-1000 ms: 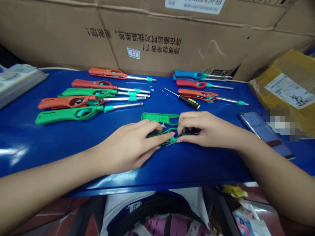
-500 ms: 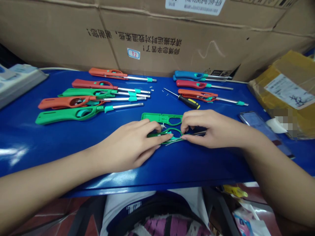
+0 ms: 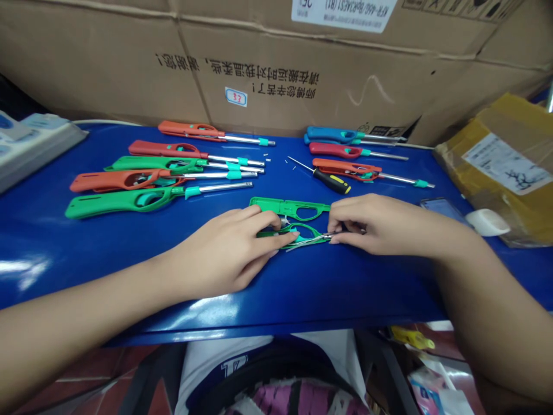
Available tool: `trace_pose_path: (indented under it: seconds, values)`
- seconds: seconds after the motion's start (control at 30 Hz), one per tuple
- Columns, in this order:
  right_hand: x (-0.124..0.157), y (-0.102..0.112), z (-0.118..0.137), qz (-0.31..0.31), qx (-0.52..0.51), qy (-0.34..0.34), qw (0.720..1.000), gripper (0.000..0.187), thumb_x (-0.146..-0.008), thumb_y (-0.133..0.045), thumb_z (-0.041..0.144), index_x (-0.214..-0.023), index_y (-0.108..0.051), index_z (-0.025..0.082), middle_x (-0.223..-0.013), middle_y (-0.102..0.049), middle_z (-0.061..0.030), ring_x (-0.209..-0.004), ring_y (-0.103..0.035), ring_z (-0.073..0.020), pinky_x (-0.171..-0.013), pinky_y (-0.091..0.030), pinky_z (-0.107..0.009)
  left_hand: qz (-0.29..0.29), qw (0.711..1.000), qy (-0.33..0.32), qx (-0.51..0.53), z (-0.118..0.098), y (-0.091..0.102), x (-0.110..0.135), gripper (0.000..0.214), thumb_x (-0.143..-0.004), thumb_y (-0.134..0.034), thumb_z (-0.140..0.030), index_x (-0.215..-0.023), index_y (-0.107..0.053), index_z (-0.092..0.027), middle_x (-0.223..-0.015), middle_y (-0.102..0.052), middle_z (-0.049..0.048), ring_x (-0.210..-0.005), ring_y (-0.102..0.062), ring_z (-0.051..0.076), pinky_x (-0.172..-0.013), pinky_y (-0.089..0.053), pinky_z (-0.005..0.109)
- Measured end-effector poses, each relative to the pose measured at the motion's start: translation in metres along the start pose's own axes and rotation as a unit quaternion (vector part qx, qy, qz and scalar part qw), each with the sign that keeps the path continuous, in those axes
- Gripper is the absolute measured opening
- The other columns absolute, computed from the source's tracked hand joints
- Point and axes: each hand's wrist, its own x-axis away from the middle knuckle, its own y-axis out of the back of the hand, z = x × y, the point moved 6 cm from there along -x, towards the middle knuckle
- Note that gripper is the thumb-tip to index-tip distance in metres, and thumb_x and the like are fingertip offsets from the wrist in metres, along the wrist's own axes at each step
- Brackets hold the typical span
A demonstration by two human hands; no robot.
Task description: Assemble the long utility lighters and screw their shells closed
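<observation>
My left hand [image 3: 248, 245] is closed on the handle end of an opened green lighter body [image 3: 311, 231], with thumb and index finger at its turquoise trigger. A metal tube [image 3: 329, 236] with thin wires is pinched between the thumb and fingers of my right hand [image 3: 367, 225], at the front end of that body. Most of the tube is hidden under the hand. Just behind lies the other green shell half [image 3: 280, 206], its inner side up and its right end reaching my right fingers.
Several long-necked lighters [image 3: 125, 202] lie at the left, more [image 3: 337, 151] at the back right. A screwdriver [image 3: 332, 180] and small screws [image 3: 266, 157] lie between. Phone [image 3: 438, 206], white mouse-like object [image 3: 488, 222] and taped parcel [image 3: 505, 155] are right. A large carton [image 3: 259, 63] borders the back.
My right hand has shifted slightly right. The metal tube's near end and the wires now show at the lighter body's front end. My left hand stays almost in place.
</observation>
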Motion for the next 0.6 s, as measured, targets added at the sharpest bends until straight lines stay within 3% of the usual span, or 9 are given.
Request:
trace_pose_path:
  seconds: [0.27, 0.47, 0.6]
  values:
    - [0.0, 0.002, 0.007, -0.03, 0.009, 0.075, 0.997, 0.019, -0.096, -0.057, 0.022, -0.088, -0.074, 0.021, -0.086, -0.071, -0.0042, -0.079, -0.065, -0.0172, -0.071, -0.045, -0.029, 0.004, 1.0, 0.007, -0.008, 0.002, 0.001, 0.001, 0.042, -0.103, -0.042, -0.026, -0.142, -0.058, -0.027, -0.12, -0.062, 0.0115, -0.1, -0.06, 0.026, -0.081, -0.055, 0.04]
    - [0.006, 0.0, 0.014, -0.037, 0.076, 0.074, 0.994, 0.026, -0.099, -0.052, 0.024, -0.095, -0.078, 0.023, -0.098, -0.073, -0.006, -0.082, -0.067, -0.0195, -0.069, -0.045, -0.031, 0.006, 1.0, 0.007, -0.011, 0.002, 0.001, 0.0, 0.043, -0.102, -0.044, -0.025, -0.143, -0.058, -0.028, -0.119, -0.062, 0.0115, -0.099, -0.059, 0.026, -0.081, -0.054, 0.04]
    - [0.004, 0.0, 0.015, -0.022, 0.039, 0.07, 0.997, 0.025, -0.099, -0.053, 0.026, -0.099, -0.078, 0.022, -0.099, -0.073, -0.0056, -0.082, -0.067, -0.0181, -0.073, -0.048, -0.031, 0.01, 1.0, 0.003, -0.013, 0.002, 0.001, 0.0, 0.044, -0.102, -0.044, -0.024, -0.143, -0.058, -0.029, -0.118, -0.062, 0.011, -0.098, -0.059, 0.026, -0.081, -0.054, 0.04]
